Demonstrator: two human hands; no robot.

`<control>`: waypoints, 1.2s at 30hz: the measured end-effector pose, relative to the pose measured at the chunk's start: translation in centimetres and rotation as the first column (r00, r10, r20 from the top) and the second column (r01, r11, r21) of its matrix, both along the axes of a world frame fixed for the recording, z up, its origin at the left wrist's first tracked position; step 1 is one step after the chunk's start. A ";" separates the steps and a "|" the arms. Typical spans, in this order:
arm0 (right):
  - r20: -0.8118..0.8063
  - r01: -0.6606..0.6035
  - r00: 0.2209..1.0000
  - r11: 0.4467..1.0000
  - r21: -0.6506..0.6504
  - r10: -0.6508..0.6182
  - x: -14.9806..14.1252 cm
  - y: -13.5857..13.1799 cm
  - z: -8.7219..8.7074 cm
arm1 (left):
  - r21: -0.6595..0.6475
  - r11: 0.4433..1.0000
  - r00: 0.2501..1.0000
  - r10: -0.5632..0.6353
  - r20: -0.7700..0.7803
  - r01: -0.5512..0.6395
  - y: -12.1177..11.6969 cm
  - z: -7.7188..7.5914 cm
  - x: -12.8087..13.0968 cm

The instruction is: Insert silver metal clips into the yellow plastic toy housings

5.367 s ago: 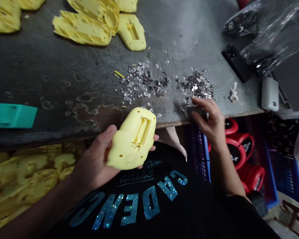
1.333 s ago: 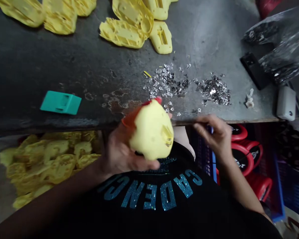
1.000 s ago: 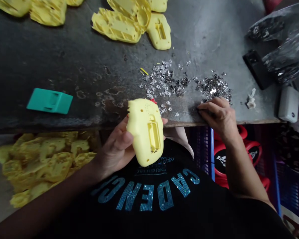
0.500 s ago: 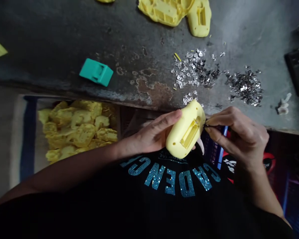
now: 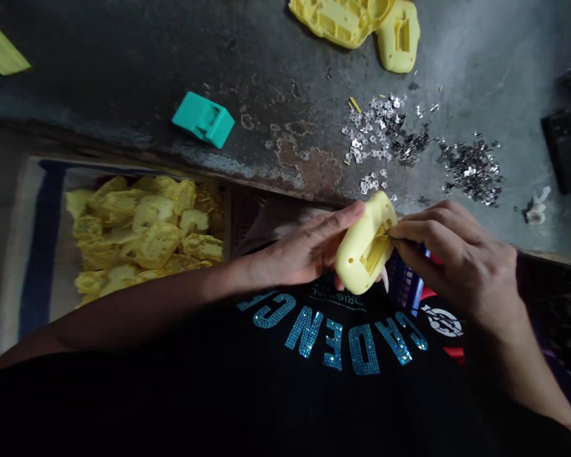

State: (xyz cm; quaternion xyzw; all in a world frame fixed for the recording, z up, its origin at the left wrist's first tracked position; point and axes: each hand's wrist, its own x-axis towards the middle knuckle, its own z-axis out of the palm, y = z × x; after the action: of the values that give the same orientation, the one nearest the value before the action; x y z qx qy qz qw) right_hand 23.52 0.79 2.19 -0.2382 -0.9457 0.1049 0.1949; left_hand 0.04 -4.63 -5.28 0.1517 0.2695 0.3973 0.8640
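Observation:
My left hand (image 5: pixel 309 247) grips a yellow plastic housing (image 5: pixel 361 254) by its left side, tilted, with its long battery-like recess facing me. At the recess's right edge, the thumb and forefinger of my right hand (image 5: pixel 442 247) are pinched together on something small and dark, too small to name. Just beyond the housing, on the metal bench, lie small flat metal pieces (image 5: pixel 374 133) in a scattered pile. A second heap of darker metal clips (image 5: pixel 473 168) lies to their right.
The worn bench (image 5: pixel 266 76) ends just in front of me. On it are a teal plastic block (image 5: pixel 203 119), yellow shells (image 5: pixel 342 22), another yellow housing (image 5: pixel 398 38) and a black device (image 5: pixel 565 149). Below left, yellow parts (image 5: pixel 147 228) fill a container.
My right fingertips have moved from the housing's outer right side onto the edge of its recess. The housing is turned a little more on its side. The view has shifted slightly.

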 end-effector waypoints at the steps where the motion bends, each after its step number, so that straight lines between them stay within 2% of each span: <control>1: 0.019 0.000 1.000 1.000 0.018 -0.001 0.0 0.0 0.1 | 0.000 1.000 1.000 -0.001 -0.013 0.001 0.0 -0.1 0.0; 5: 0.043 0.008 0.999 0.998 0.067 -0.011 -0.1 0.1 0.1 | 0.031 0.999 0.999 -0.034 -0.029 0.035 0.1 -0.2 0.2; 8: 0.007 0.027 1.000 0.999 0.039 -0.028 -0.1 -0.1 -0.3 | 0.043 0.999 1.000 -0.029 -0.007 0.030 0.1 -0.5 0.3; 11: -0.100 0.064 0.993 0.998 -0.012 -0.065 0.1 -0.8 -0.9 | 0.040 0.999 1.000 -0.031 0.002 0.031 0.2 -0.8 0.3; 14: -0.221 0.169 0.959 0.984 -0.056 -0.178 0.5 -1.4 -1.9 | 0.039 0.999 1.000 -0.021 0.008 0.021 0.2 -1.0 0.4; 16: -0.245 0.249 0.929 0.958 -0.139 -0.277 0.8 -1.5 -2.6 | 0.057 0.998 1.000 -0.016 -0.007 0.016 0.1 -0.8 0.3; 18: -0.242 0.270 0.906 0.915 -0.301 -0.347 1.1 -1.1 -3.3 | 0.073 0.997 0.998 -0.012 -0.069 0.017 0.0 -0.4 0.3; 21: -0.224 0.175 0.906 0.799 -0.575 -0.360 1.2 -0.3 -3.9 | 0.123 0.992 0.981 0.045 -0.190 -0.022 -0.4 0.1 0.1; 23: -0.204 0.139 0.917 0.755 -0.641 -0.343 1.0 0.0 -4.0 | 0.175 0.984 0.966 0.085 -0.244 -0.042 -0.6 0.4 0.0; 24: -0.201 0.147 0.917 0.761 -0.632 -0.344 0.8 0.0 -4.1 | 0.196 0.980 0.960 0.097 -0.262 -0.045 -0.8 0.5 -0.1; 27: -0.243 0.199 0.897 0.829 -0.523 -0.369 0.1 -0.5 -4.5 | 0.247 0.969 0.949 0.088 -0.302 -0.012 -1.1 0.6 -0.6; 30: -0.325 0.244 0.864 0.884 -0.399 -0.385 -0.1 -1.1 -5.3 | 0.291 0.952 0.908 0.038 -0.417 0.093 -1.4 0.7 -1.4; 33: -0.383 0.276 0.842 0.913 -0.300 -0.380 0.0 -1.4 -6.0 | 0.338 0.914 0.782 0.038 -0.623 0.224 -1.4 1.0 -2.1; 36: -0.388 0.293 0.841 0.921 -0.256 -0.376 0.3 -1.4 -6.5 | 0.359 0.898 0.677 0.099 -0.730 0.256 -0.8 0.9 -2.2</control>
State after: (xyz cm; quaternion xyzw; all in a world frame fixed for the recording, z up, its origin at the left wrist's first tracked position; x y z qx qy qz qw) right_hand 23.78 -0.63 -4.31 -0.3883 -0.8085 0.2073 0.3907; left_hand -2.16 -5.45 -4.38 0.4971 0.4899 0.3141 0.6436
